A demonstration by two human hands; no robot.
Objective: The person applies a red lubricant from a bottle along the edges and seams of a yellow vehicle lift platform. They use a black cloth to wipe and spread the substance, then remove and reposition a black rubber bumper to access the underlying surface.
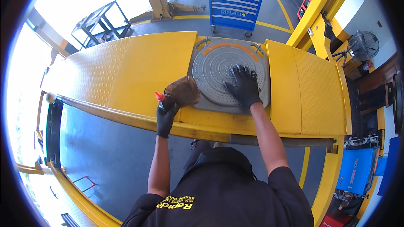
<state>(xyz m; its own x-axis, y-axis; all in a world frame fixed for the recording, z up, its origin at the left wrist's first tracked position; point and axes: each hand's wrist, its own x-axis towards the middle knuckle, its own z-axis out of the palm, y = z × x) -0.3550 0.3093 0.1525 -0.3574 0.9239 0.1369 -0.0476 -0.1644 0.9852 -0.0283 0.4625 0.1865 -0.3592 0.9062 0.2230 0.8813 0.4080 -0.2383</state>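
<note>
My left hand (166,115), in a black glove, is closed around a bottle with a red nozzle (160,96). A dirty brown cloth (183,91) extends from the same hand beside the bottle; how it is gripped is hidden. My right hand (243,85), also gloved in black, lies with fingers spread on a round grey turntable plate (210,75) with raised dots in rings. An orange-brown band (229,47) curves along the plate's far edge. The plate's square grey base sits in a recess of the yellow lift runway (160,59).
Beyond the runway stands a blue tool cabinet (235,6) on casters. At the far left is a dark metal frame table (103,21). Yellow lift posts (322,12) rise at both sides. A fan (363,45) and a blue machine (355,170) stand on the right.
</note>
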